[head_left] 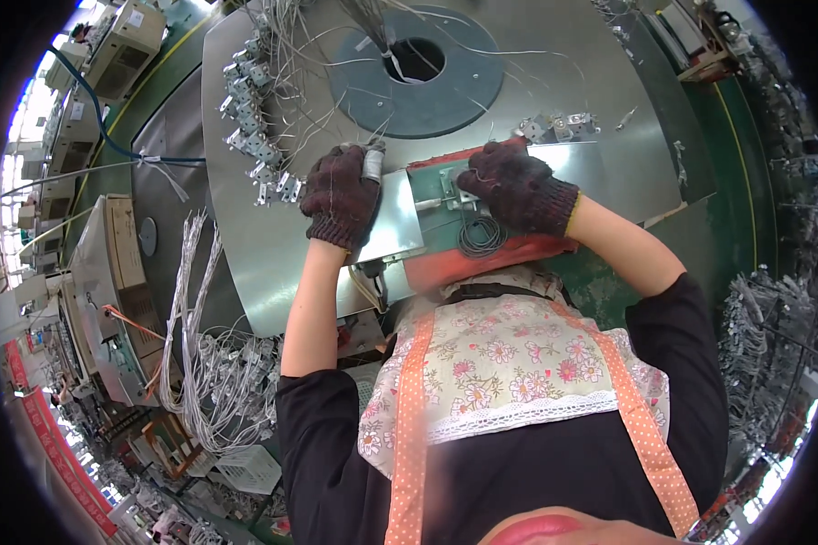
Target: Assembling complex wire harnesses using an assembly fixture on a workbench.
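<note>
Okay, left hand (338,193) is curled left of the green fixture (447,187) at the table's (273,263) near edge; right hand (513,186) bends over it. Fingertips mostly hidden, can't tell if either grips. Wire coil (483,250) sits nearer the edge.

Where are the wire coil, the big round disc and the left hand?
Wire coil (483,252), head view: its lower loops.
Round disc (418,113), head view: bare lower part.
Left hand (335,189), head view: back of the glove.
</note>
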### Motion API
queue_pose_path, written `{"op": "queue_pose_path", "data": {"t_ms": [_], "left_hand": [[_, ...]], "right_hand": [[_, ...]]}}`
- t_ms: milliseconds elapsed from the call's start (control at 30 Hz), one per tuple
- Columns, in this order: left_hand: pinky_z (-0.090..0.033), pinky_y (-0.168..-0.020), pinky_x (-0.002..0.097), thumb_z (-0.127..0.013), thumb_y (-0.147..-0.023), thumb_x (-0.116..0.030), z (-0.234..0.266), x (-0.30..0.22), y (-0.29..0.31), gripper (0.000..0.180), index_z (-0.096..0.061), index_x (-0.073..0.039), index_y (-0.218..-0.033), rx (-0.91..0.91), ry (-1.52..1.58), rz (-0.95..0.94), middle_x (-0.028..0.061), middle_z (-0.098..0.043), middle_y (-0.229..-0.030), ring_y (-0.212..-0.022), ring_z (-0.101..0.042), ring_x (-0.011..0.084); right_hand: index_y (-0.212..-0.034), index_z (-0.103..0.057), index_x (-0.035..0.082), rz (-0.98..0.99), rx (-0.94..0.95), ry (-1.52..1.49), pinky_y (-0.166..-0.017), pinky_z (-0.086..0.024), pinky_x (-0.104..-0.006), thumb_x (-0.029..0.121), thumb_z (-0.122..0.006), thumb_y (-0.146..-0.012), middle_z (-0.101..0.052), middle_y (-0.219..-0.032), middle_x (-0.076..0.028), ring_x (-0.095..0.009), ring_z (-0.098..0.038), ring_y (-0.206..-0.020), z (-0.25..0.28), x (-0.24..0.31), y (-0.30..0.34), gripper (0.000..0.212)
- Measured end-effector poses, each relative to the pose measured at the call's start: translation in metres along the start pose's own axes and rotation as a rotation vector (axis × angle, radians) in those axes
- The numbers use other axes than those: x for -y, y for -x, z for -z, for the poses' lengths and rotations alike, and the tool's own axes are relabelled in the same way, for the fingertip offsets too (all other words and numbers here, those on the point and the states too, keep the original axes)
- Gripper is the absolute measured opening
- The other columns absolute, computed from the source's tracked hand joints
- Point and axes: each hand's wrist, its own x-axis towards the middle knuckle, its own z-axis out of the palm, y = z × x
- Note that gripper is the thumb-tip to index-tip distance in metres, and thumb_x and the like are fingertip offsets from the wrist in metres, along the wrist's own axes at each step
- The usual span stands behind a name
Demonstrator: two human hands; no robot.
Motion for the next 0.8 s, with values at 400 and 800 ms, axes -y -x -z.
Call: {"op": "queue_pose_path", "data": {"t_ms": [400, 800], "left_hand": [[-0.047, -0.102, 0.0494, -0.065, -0.095, -0.029, 0.003, -0.019, 0.002, 0.028, -0.071, -0.007, -0.112, -0.336, -0.170, -0.251, 0.0152, -0.072, -0.099, -0.099, -0.068, 0.0325], [-0.046, -0.104, 0.0445, -0.064, -0.080, -0.022, -0.039, -0.099, 0.017, 0.030, -0.071, -0.007, -0.104, 0.317, -0.151, -0.561, 0.0146, -0.073, -0.102, -0.103, -0.067, 0.0315]], "right_hand": [[-0.121, -0.066, 0.008, -0.248, -0.001, 0.041, -0.085, -0.051, -0.0471, 0.018, -0.070, -0.079, -0.063, -0.103, -0.019, -0.036, -0.062, -0.098, -0.008, 0.020, 0.000, 0.043], [-0.160, -0.023, 0.000, -0.269, -0.223, -0.317, -0.088, -0.049, -0.0510, 0.018, -0.079, -0.072, -0.064, -0.112, -0.021, -0.039, -0.060, -0.103, -0.022, 0.028, 0.015, 0.106]]}}
